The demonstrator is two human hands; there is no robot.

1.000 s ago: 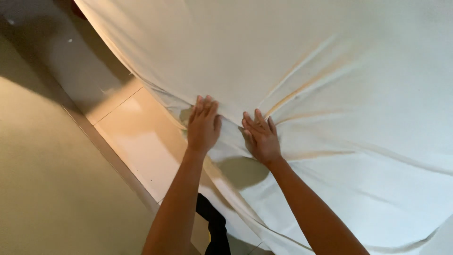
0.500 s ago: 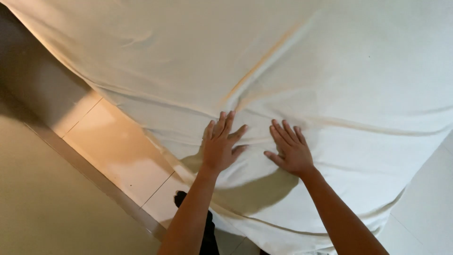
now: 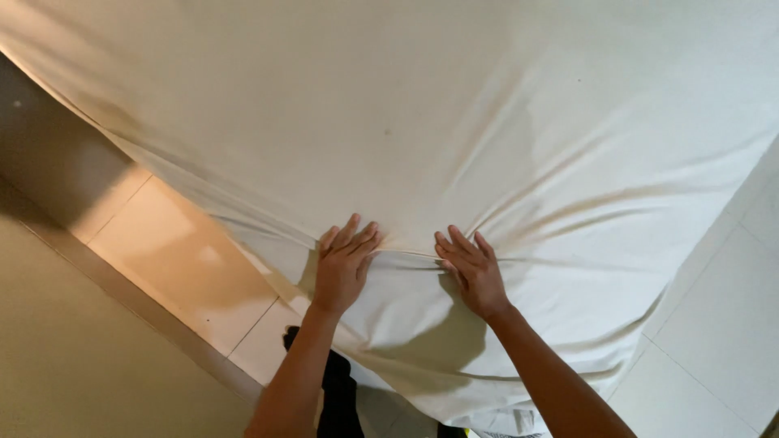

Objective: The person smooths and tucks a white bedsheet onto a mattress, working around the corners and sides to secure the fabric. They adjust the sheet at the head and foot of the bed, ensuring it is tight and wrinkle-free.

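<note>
A large cream-white bed sheet [image 3: 454,122] covers the bed and fills most of the head view. My left hand [image 3: 345,264] lies flat on the sheet near its corner, fingers together and pointing away from me. My right hand [image 3: 471,268] rests flat beside it, a hand's width to the right. Creases in the cloth fan out from between the two hands toward the upper right. Neither hand holds anything. The sheet's corner hangs down below my wrists.
Pale floor tiles [image 3: 174,259] run along the left of the bed, bordered by a beige wall [image 3: 73,357] with a dark skirting strip. More white tiles [image 3: 722,324] show at the right. My dark trouser leg [image 3: 337,397] is below my left arm.
Both hands have slid over the sheet and now sit lower in view and nearer the sheet's corner. The view has shifted so more sheet and the right-hand tiles appear.
</note>
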